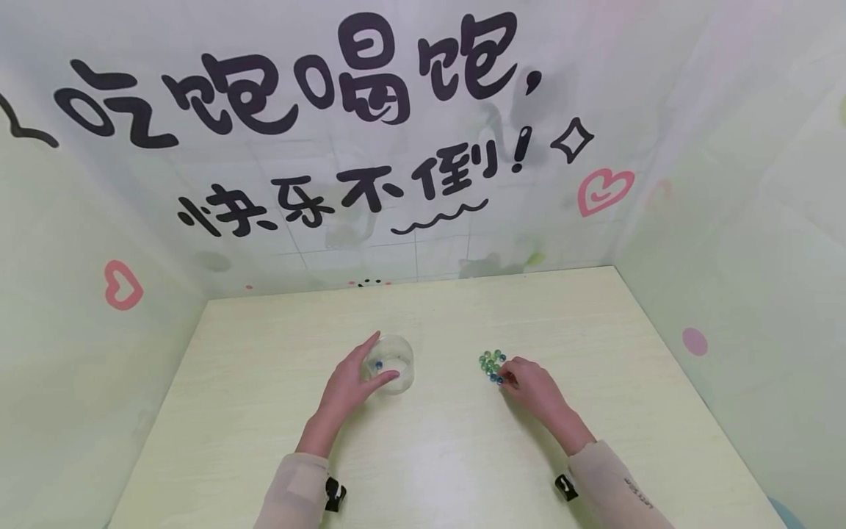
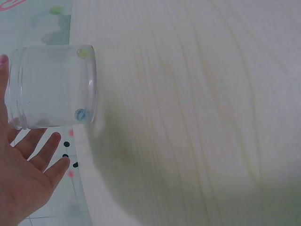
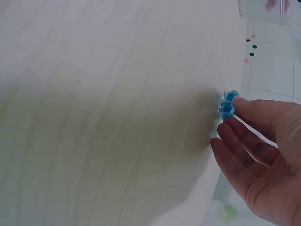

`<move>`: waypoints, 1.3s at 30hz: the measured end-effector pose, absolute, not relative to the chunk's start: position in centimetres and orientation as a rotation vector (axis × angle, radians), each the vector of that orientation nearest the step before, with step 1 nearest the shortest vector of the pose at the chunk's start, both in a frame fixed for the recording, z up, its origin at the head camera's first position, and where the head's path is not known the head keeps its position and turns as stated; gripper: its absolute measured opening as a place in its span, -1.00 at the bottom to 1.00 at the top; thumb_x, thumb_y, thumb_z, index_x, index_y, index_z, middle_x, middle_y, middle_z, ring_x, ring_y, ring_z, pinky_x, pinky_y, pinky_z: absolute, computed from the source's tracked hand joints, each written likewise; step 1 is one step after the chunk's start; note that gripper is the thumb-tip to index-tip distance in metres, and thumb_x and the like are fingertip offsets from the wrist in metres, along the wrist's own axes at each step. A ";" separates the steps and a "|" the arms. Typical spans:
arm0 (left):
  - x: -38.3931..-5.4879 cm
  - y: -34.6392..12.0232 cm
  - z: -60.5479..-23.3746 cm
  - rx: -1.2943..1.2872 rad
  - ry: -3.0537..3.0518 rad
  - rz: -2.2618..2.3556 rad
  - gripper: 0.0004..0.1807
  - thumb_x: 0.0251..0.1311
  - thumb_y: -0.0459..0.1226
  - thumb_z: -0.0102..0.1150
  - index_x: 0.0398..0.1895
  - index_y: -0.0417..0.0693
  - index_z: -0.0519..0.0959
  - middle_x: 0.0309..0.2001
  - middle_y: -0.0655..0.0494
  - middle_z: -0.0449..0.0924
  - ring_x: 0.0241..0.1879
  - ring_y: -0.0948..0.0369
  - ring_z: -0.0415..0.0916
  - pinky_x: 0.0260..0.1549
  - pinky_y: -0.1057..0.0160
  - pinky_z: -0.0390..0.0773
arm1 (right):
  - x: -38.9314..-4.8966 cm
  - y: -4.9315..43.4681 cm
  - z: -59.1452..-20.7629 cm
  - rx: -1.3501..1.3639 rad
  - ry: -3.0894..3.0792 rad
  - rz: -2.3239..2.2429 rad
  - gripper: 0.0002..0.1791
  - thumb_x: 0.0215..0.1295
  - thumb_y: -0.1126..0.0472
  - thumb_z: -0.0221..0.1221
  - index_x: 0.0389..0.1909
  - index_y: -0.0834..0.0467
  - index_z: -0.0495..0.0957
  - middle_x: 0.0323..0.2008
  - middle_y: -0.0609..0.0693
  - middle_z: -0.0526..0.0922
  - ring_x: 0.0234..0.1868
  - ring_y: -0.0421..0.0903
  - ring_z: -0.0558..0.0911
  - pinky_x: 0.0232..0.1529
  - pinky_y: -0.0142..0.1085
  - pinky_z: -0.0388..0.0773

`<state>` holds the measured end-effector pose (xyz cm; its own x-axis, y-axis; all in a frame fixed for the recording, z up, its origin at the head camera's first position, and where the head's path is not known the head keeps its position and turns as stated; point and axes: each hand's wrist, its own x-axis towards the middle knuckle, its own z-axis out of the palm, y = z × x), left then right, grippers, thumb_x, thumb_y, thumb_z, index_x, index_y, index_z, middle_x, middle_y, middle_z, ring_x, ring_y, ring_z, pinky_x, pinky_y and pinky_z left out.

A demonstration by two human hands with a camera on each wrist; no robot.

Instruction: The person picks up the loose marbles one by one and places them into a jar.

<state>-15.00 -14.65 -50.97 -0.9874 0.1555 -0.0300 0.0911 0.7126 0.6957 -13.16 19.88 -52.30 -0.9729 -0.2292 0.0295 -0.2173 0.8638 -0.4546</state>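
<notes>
While the left hand (image 1: pixel 346 378) rests around a clear jar (image 1: pixel 400 361), its thumb lies across the near side and a finger reaches the far side; in the left wrist view the other fingers are spread beside the glass. The right hand (image 1: pixel 534 387) is bent, with its thumb and fingertips drawn in at two blue marbles (image 3: pixel 227 108); the thumb touches them, but I cannot tell whether one is actually pinched. Just beyond those fingertips lies a close cluster of green marbles (image 1: pixel 489 361), with one more blue marble (image 1: pixel 503 358) at its far edge.

The jar stands upright on the table (image 1: pixel 436 448), well apart from the cluster and to its left. At its bottom sit a blue ball (image 2: pixel 80 114) and a yellow-green ball (image 2: pixel 83 52).

Pale sleeves (image 1: pixel 608 477) cover both forearms, a black clip (image 1: pixel 335 494) beside the left one. Behind the table, the back wall (image 1: pixel 383 250) carries large black lettering (image 1: pixel 373 73) and a pink heart (image 1: pixel 604 192).
</notes>
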 end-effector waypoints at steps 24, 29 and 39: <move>-15.1 -14.6 -51.1 0.199 2.826 1.144 -0.01 0.09 0.18 0.36 0.56 0.14 0.17 0.50 -0.12 0.24 0.49 -0.16 0.18 0.41 -0.22 0.29 | -13.1 19.7 -52.4 -0.324 3.022 -0.669 -0.85 0.12 0.32 0.41 -0.27 0.19 0.69 -0.41 -0.07 0.62 -0.41 -0.23 0.51 -0.35 -0.33 0.57; -15.1 -14.6 -51.1 0.197 2.830 1.140 0.00 0.08 0.20 0.36 0.55 0.14 0.17 0.50 -0.11 0.25 0.49 -0.15 0.19 0.40 -0.22 0.30 | -13.0 19.7 -52.5 -0.319 3.037 -0.651 -0.86 0.12 0.31 0.41 -0.28 0.18 0.70 -0.42 -0.08 0.60 -0.42 -0.23 0.51 -0.37 -0.33 0.55; -15.1 -14.6 -51.1 0.190 2.826 1.143 0.00 0.08 0.19 0.37 0.55 0.15 0.17 0.50 -0.10 0.25 0.49 -0.14 0.19 0.40 -0.22 0.30 | -13.0 19.7 -52.6 -0.334 3.052 -0.658 -0.86 0.12 0.33 0.41 -0.29 0.18 0.70 -0.40 -0.07 0.61 -0.39 -0.20 0.56 -0.34 -0.28 0.60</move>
<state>-15.07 -14.61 -51.06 -0.9884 0.1477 -0.0341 0.0824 0.7126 0.6967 -12.96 19.72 -52.61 -0.9774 -0.2072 0.0426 -0.2064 0.8895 -0.4077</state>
